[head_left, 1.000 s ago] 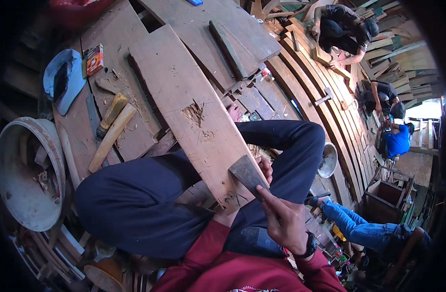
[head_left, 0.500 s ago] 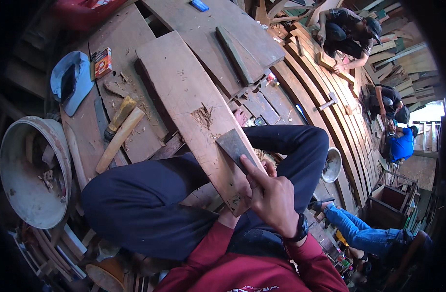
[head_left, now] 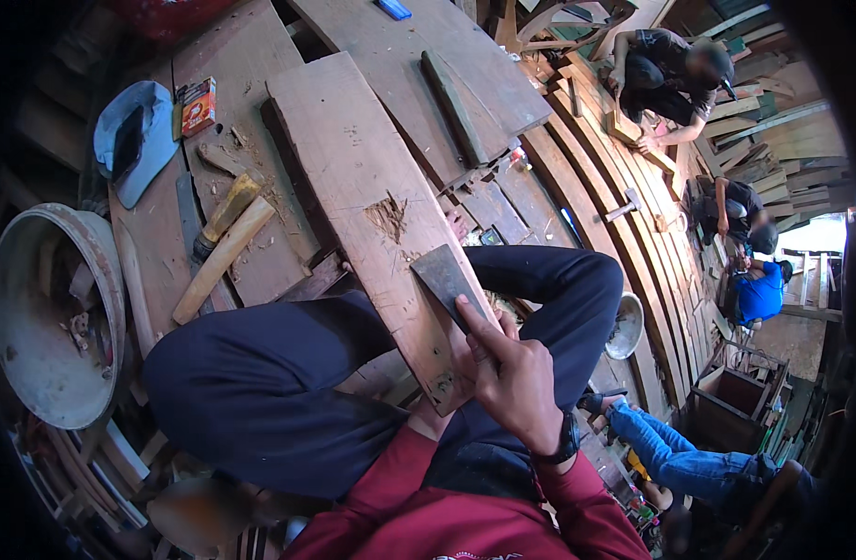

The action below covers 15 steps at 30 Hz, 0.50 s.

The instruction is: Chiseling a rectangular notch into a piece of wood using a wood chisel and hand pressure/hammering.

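A thick wooden board slants across my lap, with a rough chipped hollow near its middle. My right hand grips a flat grey metal blade, index finger stretched along it. The blade lies low against the board, its wide end just below the hollow; its rear part is hidden in my hand. My left hand is under the board's near end; only the wrist and heel of the hand show, and its fingers are hidden.
At left lie a yellow-handled tool, a wooden stick, a light blue cap with a phone and a whitish bucket. Curved planks carrying a hammer run at right. Several people work beyond; one wears jeans.
The whole scene has shifted slightly left in the picture. My right hand and the blade keep nearly the same place on the board.
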### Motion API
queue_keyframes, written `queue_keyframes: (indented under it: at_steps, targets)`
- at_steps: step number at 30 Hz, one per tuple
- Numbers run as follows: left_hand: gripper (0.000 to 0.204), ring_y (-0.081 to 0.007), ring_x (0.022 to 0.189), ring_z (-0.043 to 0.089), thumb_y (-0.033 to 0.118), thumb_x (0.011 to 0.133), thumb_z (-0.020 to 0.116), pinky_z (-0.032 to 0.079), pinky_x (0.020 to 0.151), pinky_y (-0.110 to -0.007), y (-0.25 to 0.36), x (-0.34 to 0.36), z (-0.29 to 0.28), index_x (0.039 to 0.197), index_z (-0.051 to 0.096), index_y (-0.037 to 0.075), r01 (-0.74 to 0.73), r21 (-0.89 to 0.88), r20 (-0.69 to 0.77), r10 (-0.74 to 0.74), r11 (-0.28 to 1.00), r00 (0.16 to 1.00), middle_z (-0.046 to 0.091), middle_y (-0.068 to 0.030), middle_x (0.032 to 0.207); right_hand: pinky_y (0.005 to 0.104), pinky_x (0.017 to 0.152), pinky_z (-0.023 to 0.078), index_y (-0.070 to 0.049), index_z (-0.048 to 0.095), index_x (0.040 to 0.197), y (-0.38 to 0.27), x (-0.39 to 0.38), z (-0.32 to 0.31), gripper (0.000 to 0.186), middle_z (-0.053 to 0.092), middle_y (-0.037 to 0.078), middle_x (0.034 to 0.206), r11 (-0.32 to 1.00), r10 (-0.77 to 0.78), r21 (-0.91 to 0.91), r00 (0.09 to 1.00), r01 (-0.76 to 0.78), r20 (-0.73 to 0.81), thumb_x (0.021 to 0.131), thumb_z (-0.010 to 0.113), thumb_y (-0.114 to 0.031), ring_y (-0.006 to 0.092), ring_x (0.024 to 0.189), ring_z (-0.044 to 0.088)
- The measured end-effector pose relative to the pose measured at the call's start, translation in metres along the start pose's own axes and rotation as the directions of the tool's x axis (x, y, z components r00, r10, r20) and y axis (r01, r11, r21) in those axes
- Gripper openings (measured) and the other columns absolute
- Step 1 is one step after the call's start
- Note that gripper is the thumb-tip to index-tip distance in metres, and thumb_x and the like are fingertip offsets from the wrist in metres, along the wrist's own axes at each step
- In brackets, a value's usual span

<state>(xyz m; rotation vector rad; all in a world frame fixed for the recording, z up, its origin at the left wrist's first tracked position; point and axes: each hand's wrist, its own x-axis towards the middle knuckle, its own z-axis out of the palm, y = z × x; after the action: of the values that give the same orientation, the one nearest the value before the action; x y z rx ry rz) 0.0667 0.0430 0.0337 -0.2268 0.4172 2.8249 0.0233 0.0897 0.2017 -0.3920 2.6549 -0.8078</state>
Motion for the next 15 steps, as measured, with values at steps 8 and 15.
queue_keyframes:
  at_steps: [8,15]
  targets:
    - [0.042,-0.0187,0.113,0.055,0.038,0.102,0.047,0.043,0.103,-0.037,0.0005,-0.0019,0.0004,0.130,0.046,0.007,-0.007,0.006,0.000,0.007,1.000,1.000,0.055,-0.0097,0.116,0.0439,0.055,0.048,-0.026,0.061,0.138,0.0014,-0.0026,0.0033,0.049,0.062,0.024,0.071,0.999,-0.037,-0.037,0.998,0.036,-0.043,0.091,0.059,-0.010,0.0379,0.056,0.062]
    - [0.042,-0.0188,0.114,0.055,0.038,0.102,0.046,0.043,0.104,-0.038,0.0008,-0.0031,-0.0012,0.130,0.046,0.007,-0.007,0.009,-0.002,0.007,1.000,1.000,0.054,-0.0098,0.117,0.0453,0.057,0.050,-0.027,0.057,0.142,0.0017,-0.0041,0.0072,0.059,0.063,0.026,0.079,0.997,-0.079,-0.001,0.995,0.079,-0.062,0.087,0.058,-0.006,0.0383,0.056,0.062]
